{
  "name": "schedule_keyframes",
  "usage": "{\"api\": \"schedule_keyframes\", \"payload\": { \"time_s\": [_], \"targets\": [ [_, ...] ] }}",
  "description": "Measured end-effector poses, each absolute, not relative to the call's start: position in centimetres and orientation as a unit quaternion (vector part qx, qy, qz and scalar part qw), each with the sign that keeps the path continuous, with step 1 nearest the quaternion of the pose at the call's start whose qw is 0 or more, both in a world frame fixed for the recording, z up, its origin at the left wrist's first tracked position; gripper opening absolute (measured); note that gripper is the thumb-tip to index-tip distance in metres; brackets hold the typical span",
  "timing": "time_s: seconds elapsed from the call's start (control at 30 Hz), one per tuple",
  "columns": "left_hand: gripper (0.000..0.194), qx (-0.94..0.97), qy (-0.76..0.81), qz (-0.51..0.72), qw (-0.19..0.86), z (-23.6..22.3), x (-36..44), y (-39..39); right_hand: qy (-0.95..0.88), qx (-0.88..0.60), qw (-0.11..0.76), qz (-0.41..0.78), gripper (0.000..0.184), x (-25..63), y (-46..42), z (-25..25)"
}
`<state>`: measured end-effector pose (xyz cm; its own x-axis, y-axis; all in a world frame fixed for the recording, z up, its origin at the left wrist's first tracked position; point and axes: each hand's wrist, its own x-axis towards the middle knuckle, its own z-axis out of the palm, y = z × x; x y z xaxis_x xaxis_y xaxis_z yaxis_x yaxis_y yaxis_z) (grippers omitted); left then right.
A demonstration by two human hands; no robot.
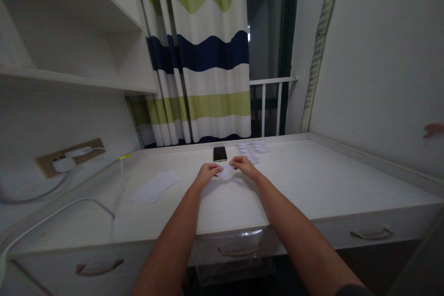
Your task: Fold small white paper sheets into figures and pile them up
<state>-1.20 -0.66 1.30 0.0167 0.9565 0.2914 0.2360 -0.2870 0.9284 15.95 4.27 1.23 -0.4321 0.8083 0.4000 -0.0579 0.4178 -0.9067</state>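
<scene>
Between my two hands is a small piece of folded white paper (pixel 225 170), held just above the desk. My left hand (pixel 209 173) pinches its left side, thumb on top. My right hand (pixel 243 165) grips its upper right edge between thumb and fingertips. Right behind the hands, several folded white paper pieces (pixel 252 149) lie in a loose group. A dark phone (pixel 219 153) rests flat just beyond my left hand. To the left, a few flat white paper sheets (pixel 156 186) overlap on the desk.
The white desk (pixel 333 175) has a raised edge along the walls and drawers with handles (pixel 99 268) in front. A white cable (pixel 83 200) runs over its left side from near a wall socket (pixel 71 157). A striped curtain (pixel 215 55) hangs behind; a shelf (pixel 79 78) juts out upper left.
</scene>
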Motion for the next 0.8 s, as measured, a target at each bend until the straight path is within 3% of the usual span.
{"api": "schedule_keyframes", "payload": {
  "time_s": [0.17,0.5,0.8],
  "targets": [
    [0.026,0.631,0.48,0.5,0.349,1.3,-1.1,-0.8,-0.723,-0.286,0.419,0.47,0.02,15.4,3.9,1.0],
    [0.024,0.634,0.476,0.496,0.353,1.2,-1.0,-0.8,-0.706,-0.269,0.441,0.484,0.014,15.0,3.8,0.9],
    [0.017,0.632,0.482,0.488,0.361,1.3,-0.8,-0.8,-0.758,-0.254,0.439,0.41,0.012,14.8,3.5,0.8]
  ]
}}
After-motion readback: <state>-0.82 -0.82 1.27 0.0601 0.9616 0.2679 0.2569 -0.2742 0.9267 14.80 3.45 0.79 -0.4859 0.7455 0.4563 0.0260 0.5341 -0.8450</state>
